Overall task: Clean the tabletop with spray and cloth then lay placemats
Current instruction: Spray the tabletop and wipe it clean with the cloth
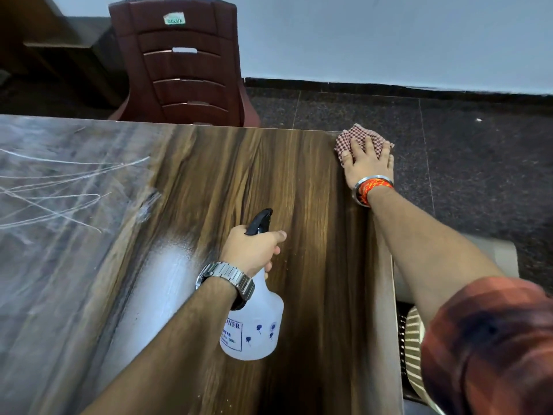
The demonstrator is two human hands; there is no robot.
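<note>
My left hand (250, 248) grips the neck of a white spray bottle (257, 327) with a black trigger head, held over the middle of the wooden tabletop (302, 190). My right hand (366, 161) presses flat on a red-and-white checked cloth (357, 136) at the table's far right corner. The fingers lie spread over the cloth, right at the table's edge.
A dark brown plastic chair (185, 61) stands behind the table's far edge. The left part of the tabletop (59, 205) looks glossy and streaked with scratches. Dark speckled floor (463, 145) lies to the right. A striped item (414, 339) sits low beside the right edge.
</note>
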